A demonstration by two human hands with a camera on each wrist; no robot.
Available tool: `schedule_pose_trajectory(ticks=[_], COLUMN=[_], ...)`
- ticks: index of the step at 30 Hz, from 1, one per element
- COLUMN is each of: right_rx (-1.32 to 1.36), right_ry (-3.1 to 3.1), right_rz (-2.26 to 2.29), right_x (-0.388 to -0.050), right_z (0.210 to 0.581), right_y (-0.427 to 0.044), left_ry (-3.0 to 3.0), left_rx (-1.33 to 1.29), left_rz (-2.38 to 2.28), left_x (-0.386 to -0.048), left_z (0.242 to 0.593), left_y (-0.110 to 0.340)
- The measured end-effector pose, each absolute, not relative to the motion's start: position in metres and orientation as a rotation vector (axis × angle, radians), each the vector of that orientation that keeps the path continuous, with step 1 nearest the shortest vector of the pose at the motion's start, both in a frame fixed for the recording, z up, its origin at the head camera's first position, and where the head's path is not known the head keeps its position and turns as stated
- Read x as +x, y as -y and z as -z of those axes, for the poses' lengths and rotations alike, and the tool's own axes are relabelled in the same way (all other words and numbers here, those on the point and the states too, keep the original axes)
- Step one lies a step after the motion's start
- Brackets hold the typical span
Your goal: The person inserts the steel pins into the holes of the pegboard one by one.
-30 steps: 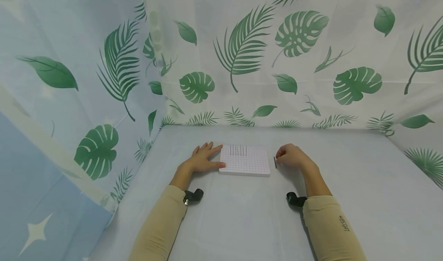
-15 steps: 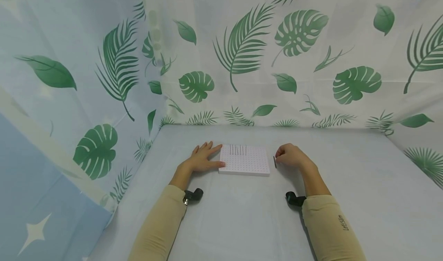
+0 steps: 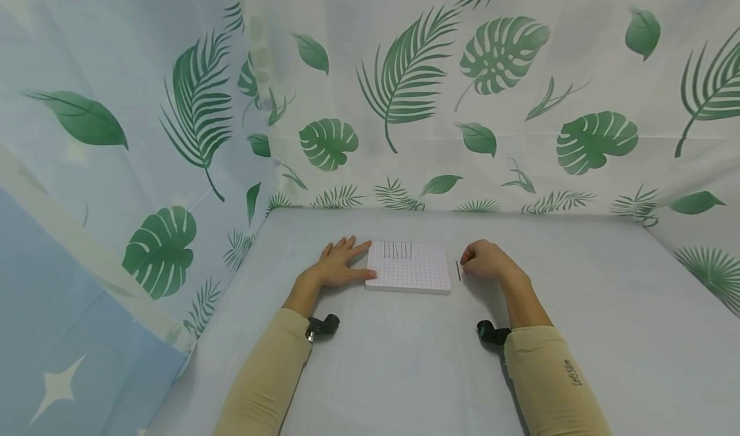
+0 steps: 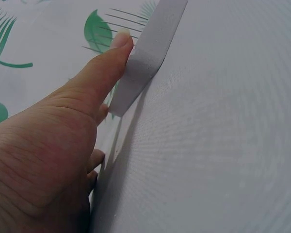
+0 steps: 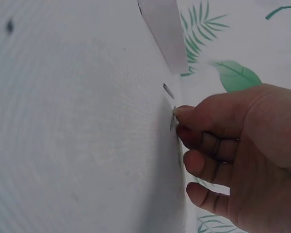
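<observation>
A flat white board [image 3: 412,275] with a grid of small holes lies on the table. Several thin dark pins [image 3: 399,250] stand upright in a row towards its back left; they also show in the left wrist view. My left hand [image 3: 337,266] rests at the board's left side, fingers spread, thumb and index finger touching its edge. To the right of the board, my right hand [image 3: 488,261] has its fingertips low at the tabletop. In the right wrist view, its thumb and index finger pinch a thin pin [image 5: 172,121]. Close by lies more thin dark metal [image 5: 168,91].
The board's pale side [image 5: 167,34] rises beyond the fingers in the right wrist view. A pale cloth [image 3: 399,365] covers the table. Leaf-print curtains [image 3: 520,147] hang along the back and left.
The dark strip beside the right fingertips looks thinner than before. Both hands stay nearly in place, and the board has not visibly moved.
</observation>
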State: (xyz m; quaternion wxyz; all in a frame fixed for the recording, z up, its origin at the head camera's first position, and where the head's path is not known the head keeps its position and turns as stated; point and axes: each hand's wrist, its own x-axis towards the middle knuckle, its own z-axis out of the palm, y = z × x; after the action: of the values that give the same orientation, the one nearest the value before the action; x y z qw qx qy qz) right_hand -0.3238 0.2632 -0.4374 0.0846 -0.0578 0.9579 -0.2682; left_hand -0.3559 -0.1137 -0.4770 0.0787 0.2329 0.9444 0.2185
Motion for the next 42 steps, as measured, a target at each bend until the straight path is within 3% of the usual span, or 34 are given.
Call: schedule_pose_trajectory(ticks=[22, 42], right_rx=[-0.199, -0.252], right_ry=[-2.910, -3.133], right_rz=[0.397, 0.981], right_x=[-0.314, -0.325], right_z=[0.429, 0.431], right_y=[-0.256, -0.251], left_ry=[-2.818, -2.816], left_rx=[0.702, 0.671], left_rz=[-0.656, -0.663], left_x=[-0.355, -0.353], left_z=[0.475, 0.474], left_y=[0.113, 0.113])
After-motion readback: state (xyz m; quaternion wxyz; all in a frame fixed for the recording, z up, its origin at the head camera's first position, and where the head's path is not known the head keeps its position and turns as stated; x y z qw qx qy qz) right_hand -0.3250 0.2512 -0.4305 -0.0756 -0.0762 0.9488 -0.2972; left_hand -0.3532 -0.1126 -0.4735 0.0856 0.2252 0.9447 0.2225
